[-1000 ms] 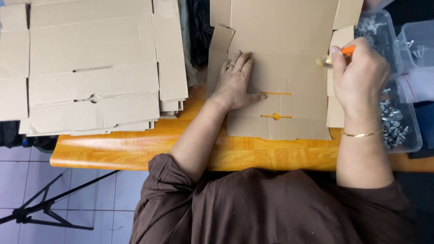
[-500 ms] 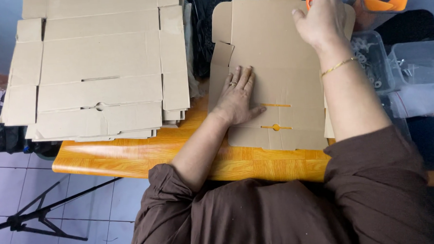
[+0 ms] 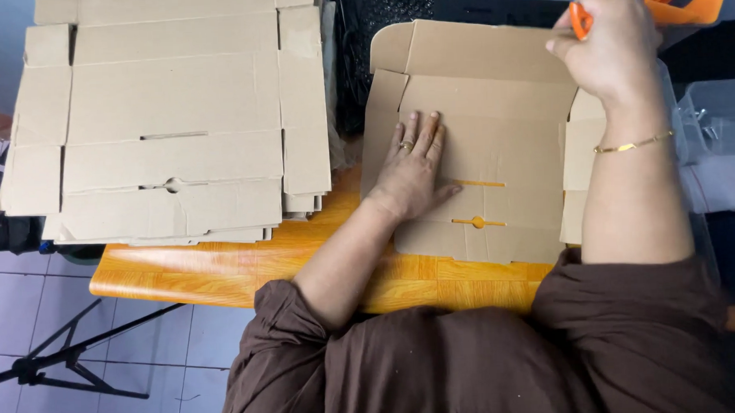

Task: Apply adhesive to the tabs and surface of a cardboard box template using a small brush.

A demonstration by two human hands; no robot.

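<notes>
Wooden table bearing, at left, stacked flat cartons; right of stack, unfolded carton pressed by flat, open left hand. Beyond carton, right hand gripping orange piece, mostly hidden. Clear bins cropped, contents unclear.

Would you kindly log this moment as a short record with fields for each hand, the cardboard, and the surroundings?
left hand: left hand lies flat, fingers spread, on the cardboard box blank
right hand: right hand raised at the blank's far right corner, closed on a small orange object
box blank: unfolded, its side flaps partly raised, on the orange wooden table
stack: flat cardboard blanks piled at the table's left
beside: clear plastic bins at right
floor: black tripod on tiles
</notes>
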